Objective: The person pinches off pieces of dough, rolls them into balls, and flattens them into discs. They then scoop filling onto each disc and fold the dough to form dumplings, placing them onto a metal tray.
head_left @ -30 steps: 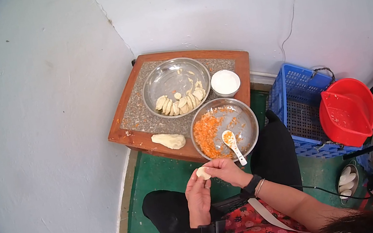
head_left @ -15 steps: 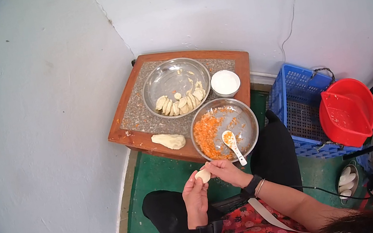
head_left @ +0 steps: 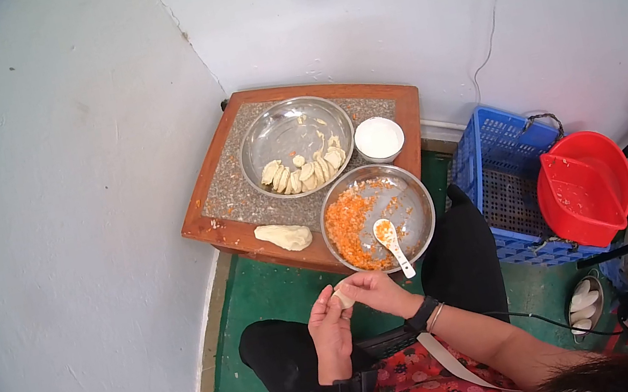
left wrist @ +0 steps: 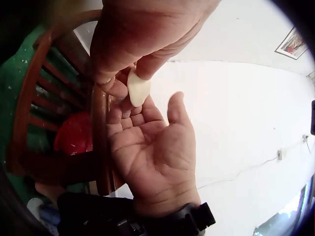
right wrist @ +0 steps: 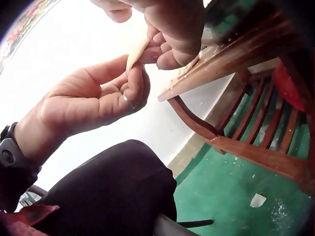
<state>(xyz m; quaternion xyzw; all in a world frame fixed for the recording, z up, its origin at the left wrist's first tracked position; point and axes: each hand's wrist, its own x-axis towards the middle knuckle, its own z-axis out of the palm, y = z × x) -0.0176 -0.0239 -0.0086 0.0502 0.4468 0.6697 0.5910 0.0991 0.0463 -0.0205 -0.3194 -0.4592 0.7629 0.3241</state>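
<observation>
Between my hands, a pale dumpling wrapper (head_left: 344, 300) looks partly folded; the left wrist view shows the wrapper (left wrist: 139, 88) as a small flattened piece. My left hand (head_left: 330, 329) pinches it with thumb and fingers. My right hand (head_left: 379, 292) holds its other side with bent fingers; in the left wrist view that right hand's (left wrist: 155, 150) thumb stands away from the dough. Just beyond, a steel bowl of chopped orange filling (head_left: 348, 223) holds a white spoon (head_left: 391, 243). Folded dumplings (head_left: 310, 171) line one side of a steel dish (head_left: 259, 134).
A lump of dough (head_left: 284, 237) lies at the near edge of the wooden table (head_left: 209, 193). A bowl of white powder (head_left: 379, 138) stands behind the filling. To the right are a blue crate (head_left: 489, 190) and a red basin (head_left: 590, 189). Walls close in left and back.
The round wrapper showed its flat face before; now it looks folded and more covered by my right fingers. My right hand has shifted slightly over it. The table's things stay put.
</observation>
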